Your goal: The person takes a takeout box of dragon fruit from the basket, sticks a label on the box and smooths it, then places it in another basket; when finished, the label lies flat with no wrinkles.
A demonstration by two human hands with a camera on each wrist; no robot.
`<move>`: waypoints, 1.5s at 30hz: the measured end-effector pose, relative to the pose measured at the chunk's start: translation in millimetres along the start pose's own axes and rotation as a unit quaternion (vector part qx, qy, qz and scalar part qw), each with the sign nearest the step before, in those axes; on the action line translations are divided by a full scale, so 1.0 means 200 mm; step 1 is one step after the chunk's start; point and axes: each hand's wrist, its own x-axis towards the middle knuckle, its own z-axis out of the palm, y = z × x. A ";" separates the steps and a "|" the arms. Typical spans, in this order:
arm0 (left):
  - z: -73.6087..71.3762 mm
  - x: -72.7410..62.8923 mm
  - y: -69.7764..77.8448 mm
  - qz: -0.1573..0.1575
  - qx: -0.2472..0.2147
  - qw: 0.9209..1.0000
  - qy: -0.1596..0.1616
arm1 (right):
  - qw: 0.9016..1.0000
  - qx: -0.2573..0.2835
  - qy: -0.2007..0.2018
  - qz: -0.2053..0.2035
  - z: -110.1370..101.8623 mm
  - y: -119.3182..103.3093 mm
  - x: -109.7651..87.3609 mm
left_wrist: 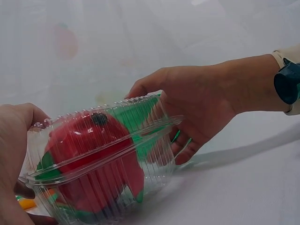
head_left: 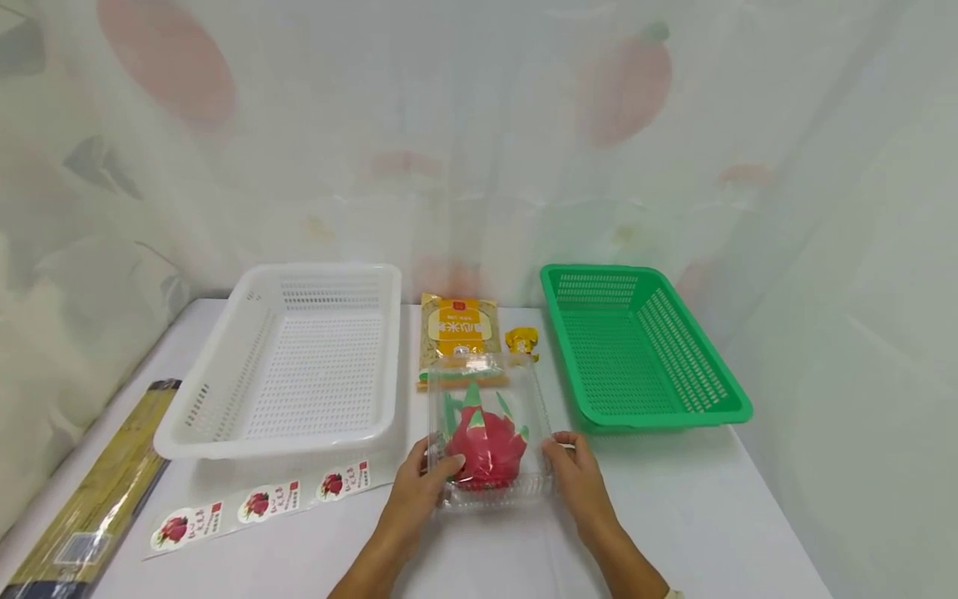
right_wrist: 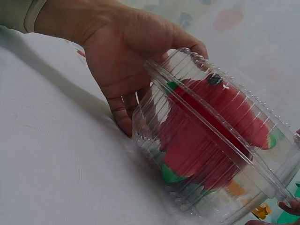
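A clear plastic clamshell box (head_left: 490, 491) with a red dragon fruit (head_left: 486, 449) inside is between both hands at the front middle of the table. My left hand (head_left: 419, 491) grips its left side, thumb over the lid and fingers along the wall. On the opposite side my right hand (head_left: 582, 478) holds the box, thumb near the lid's top edge and fingers lower down, as the right wrist view shows of the hand (right_wrist: 126, 61). The lid lies over the base, its rim meeting the lower rim in the left wrist view. Green-tipped scales show on the fruit (left_wrist: 89, 145).
A white basket (head_left: 224, 358) stands at left and a green basket (head_left: 569, 366) at right. Behind the box lie a yellow grain packet (head_left: 458, 324) and a small yellow wrapped item (head_left: 521, 339). A sticker strip (head_left: 228, 512) and a long gold package (head_left: 97, 482) lie at left.
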 end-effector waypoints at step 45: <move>-0.41 -0.32 0.14 0.060 0.003 0.982 0.178 | 0.998 0.044 -0.041 0.029 0.02 0.03 -0.01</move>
